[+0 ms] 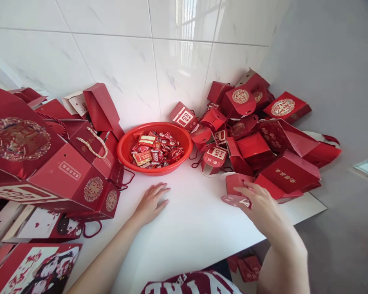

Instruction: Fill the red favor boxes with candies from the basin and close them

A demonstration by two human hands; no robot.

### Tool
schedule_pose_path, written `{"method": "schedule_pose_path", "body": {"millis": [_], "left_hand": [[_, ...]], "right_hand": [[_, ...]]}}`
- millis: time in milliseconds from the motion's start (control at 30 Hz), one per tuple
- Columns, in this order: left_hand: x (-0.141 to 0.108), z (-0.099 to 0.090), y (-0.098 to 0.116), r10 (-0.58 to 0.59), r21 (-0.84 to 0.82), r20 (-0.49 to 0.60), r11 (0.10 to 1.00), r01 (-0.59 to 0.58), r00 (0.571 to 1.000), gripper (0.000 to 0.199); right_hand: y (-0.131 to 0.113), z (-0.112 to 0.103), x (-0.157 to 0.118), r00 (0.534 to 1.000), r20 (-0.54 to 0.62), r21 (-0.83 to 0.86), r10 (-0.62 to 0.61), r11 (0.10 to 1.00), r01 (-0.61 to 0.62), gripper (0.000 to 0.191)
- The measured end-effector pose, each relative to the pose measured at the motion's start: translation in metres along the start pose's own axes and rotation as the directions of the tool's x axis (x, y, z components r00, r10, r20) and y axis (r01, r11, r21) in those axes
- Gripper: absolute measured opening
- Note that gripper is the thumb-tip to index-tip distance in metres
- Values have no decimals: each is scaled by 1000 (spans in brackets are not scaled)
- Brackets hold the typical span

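My left hand (151, 204) lies on the white tabletop (184, 220) with its fingers stretched out, holding nothing, just in front of the red plastic basket (124, 157). Wrapped sweets (155, 150) in red and gold packets fill the basket's bottom. At the right, my right hand (262, 204) is closed on a small red gift box (235, 182) with a rounded flap. Part of that box is hidden behind my fingers. It sits low at the table, beside the heap of other red boxes.
Red gift boxes (253, 104) are piled at the right against the wall. Larger red gift bags and boxes (55, 179) crowd the left side, some with rope handles. A tiled wall (116, 57) rises behind the table. More red packaging (249, 267) shows below the table edge.
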State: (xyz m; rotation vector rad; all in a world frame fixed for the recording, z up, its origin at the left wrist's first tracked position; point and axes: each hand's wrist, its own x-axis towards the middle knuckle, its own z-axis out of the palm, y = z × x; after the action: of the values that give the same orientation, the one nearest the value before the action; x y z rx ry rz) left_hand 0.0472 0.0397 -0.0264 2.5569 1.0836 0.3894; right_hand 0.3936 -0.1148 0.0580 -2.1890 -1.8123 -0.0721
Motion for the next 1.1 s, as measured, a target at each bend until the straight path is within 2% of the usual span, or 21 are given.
{"method": "schedule_pose_path", "body": {"millis": [67,133,200,267,333,400,500,633,733,867,1000,1100], "left_hand": [[0,1,1,1,0,-1,1000,-1,1000,43],[-1,0,1,4,-9,-7,1000,-4,1000,42],[-2,-4,4,3,-35,-14,999,-4,1000,39],[-4,-13,9,4,-92,-43,996,-8,999,36],[-7,-28,17,-5,-157,-133,987,-16,991,35],[-10,-47,28,-51,-212,-279,977,-10,959,36],[-13,-73,42,-140,-298,-414,954,11,899,36],[-15,-90,49,-128,-300,-381,954,8,916,35],[-16,-85,44,-146,-290,-362,956,37,921,28],[-18,-69,33,-322,-496,-330,859,127,887,28],[-20,-53,31,-487,-654,-310,733,188,817,36],[-19,-43,35,-548,-759,-305,633,148,779,37]], "right_hand": [[-6,10,0,999,3,-7,-54,998,54,19],[-14,9,1,995,-21,36,-93,995,94,20],[-24,-3,4,985,-70,149,-159,974,168,19],[-37,-17,8,963,-133,300,-234,917,264,15],[-50,-27,13,936,-204,400,-287,848,348,13],[-64,-27,20,904,-243,424,-352,799,426,10],[-83,-14,31,841,-169,430,-514,729,532,10],[-105,-2,43,731,-20,491,-682,630,602,15],[-114,-5,53,693,-15,532,-721,581,616,14],[-119,-3,68,704,-52,584,-708,550,597,14],[-125,22,78,740,-88,715,-667,475,513,13],[-130,46,77,733,-145,781,-664,379,497,18]]}}
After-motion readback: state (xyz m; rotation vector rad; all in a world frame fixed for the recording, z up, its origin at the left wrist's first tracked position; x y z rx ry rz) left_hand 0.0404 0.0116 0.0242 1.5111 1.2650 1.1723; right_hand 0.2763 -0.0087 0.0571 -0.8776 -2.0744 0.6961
